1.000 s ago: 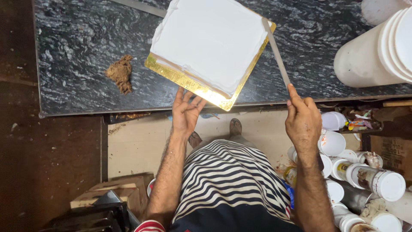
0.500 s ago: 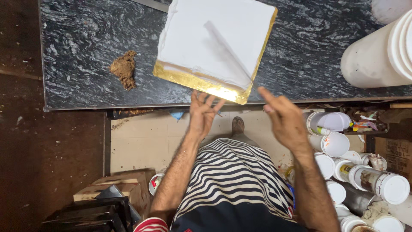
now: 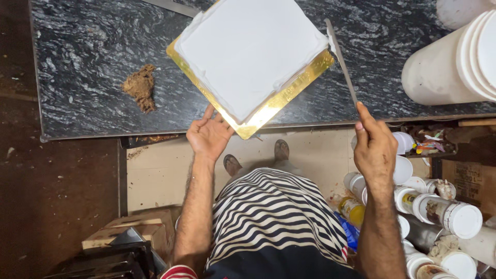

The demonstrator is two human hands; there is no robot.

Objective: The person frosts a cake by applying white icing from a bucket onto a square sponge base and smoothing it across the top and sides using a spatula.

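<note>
A square white-iced cake point(image 3: 253, 54) on a shiny gold board point(image 3: 305, 77) sits near the black marbled bench point(image 3: 77, 62) edge. The left hand point(image 3: 208, 135), fingers spread (holding nothing), touches the board's overhanging corner; the right hand point(image 3: 375, 147) grips a long palette knife point(image 3: 341, 62) against the cake's side.

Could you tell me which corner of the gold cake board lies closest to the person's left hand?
The bottom corner of the gold cake board, jutting past the counter edge; the left hand touches the board just beside it. The other corners lie farther away.
</note>
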